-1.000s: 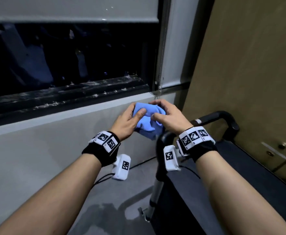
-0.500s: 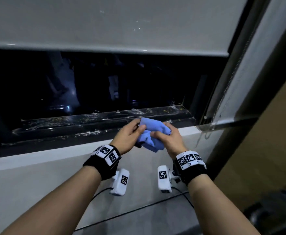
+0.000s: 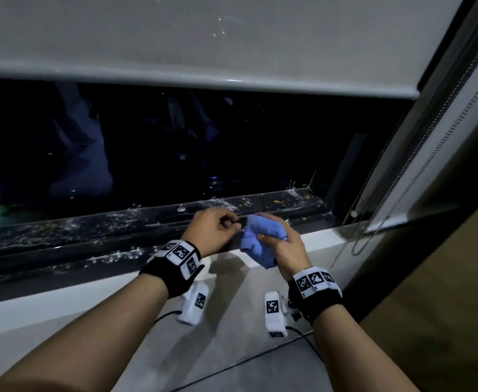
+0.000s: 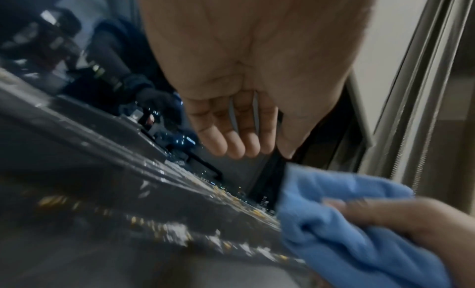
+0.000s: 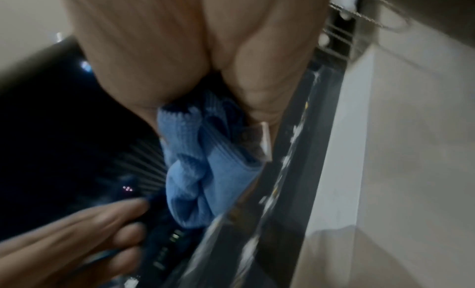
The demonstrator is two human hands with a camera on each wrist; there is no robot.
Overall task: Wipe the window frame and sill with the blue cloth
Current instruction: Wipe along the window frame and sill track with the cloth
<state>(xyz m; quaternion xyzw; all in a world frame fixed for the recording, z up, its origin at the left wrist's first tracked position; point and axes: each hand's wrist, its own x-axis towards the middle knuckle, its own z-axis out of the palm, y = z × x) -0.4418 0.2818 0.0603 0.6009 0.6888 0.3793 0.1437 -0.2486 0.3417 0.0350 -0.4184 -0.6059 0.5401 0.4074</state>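
Just above the dark window frame (image 3: 90, 230), the right hand (image 3: 284, 246) clenches the bunched blue cloth (image 3: 256, 236); the left hand (image 3: 212, 230) curls loosely beside it, empty; the frame looks speckled and the sill (image 3: 314, 236) untouched, so wiping seems unstarted.

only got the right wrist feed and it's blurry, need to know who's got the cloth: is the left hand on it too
Observer: No. In the left wrist view the left hand holds nothing and its fingers are loosely curled. Only the right hand grips the cloth.
Operator: ok so where along the window are we
Observer: The head view puts both hands near the right end. A long stretch of speckled dark frame runs off to their left.
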